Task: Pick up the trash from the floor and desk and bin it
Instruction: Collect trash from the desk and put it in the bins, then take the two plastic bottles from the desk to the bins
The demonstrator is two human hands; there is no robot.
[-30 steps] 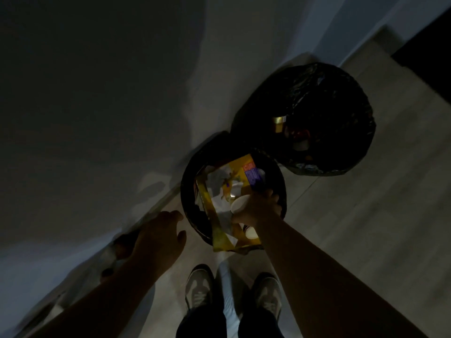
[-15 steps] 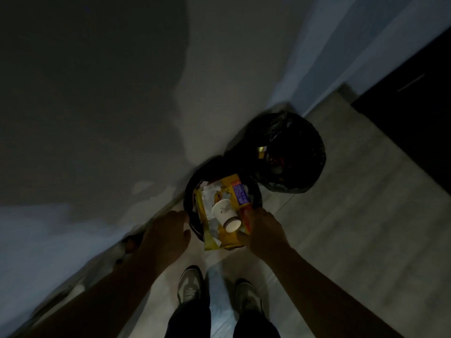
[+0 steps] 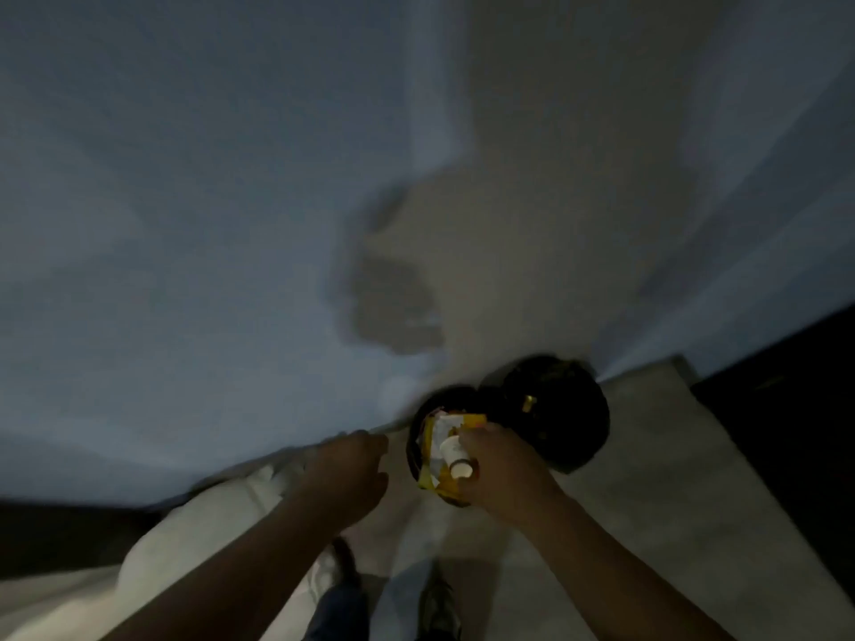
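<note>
A small black bin [image 3: 416, 437] stands on the floor against the wall. It is filled with a yellow wrapper [image 3: 432, 478], crumpled white paper and a white paper cup [image 3: 453, 453] lying on top. My right hand [image 3: 502, 471] is over the bin's right side, back up, its fingers beside the cup and over the wrapper. The frame is blurred and shows no grip on either. My left hand [image 3: 349, 474] hangs left of the bin, loosely curled, holding nothing.
A full black trash bag [image 3: 562, 409] sits right behind the bin. The pale wall rises directly beyond both. A dark cabinet or door [image 3: 786, 409] borders the floor on the right. My shoes [image 3: 439, 608] stand just short of the bin.
The view has pulled up and back, so bin and bag look smaller. The cup lies in the bin, out of my right hand's grip. My right hand has moved back over the bin's right side.
</note>
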